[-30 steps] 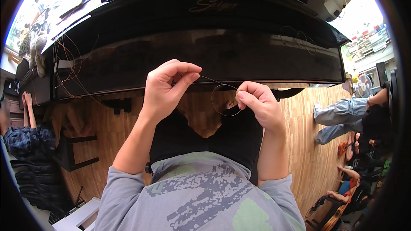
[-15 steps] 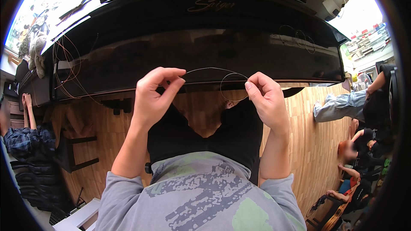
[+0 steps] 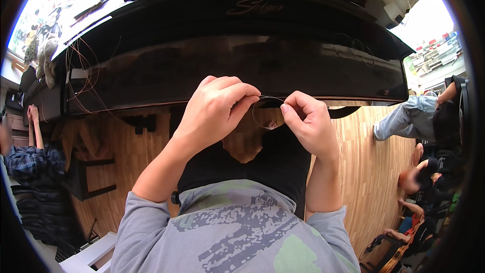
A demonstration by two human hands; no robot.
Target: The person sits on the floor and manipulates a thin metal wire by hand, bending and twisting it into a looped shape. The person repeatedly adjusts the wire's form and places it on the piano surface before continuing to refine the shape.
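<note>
Over the front edge of the black piano lid (image 3: 202, 65), my two hands hold a thin metal string (image 3: 253, 116) bent into a small round loop. My left hand (image 3: 214, 111) pinches it between thumb and index finger at the loop's upper left. At the upper right, the thumb and fingers of my right hand (image 3: 314, 127) are closed on the same string. A short stretch runs between the fingertips, and the loop hangs below it. The string's ends are hard to make out.
Loose copper-coloured strings (image 3: 86, 78) lie at the lid's left, some over its edge. Fine silvery coils (image 3: 359, 53) lie at its right. A black stool (image 3: 91, 174) stands on the wooden floor at left. Other people sit on both sides, one near a guitar (image 3: 393, 262).
My left hand has moved right, close to my right hand. The stretch of string between them has become much shorter, and the loop has shifted slightly left and down.
</note>
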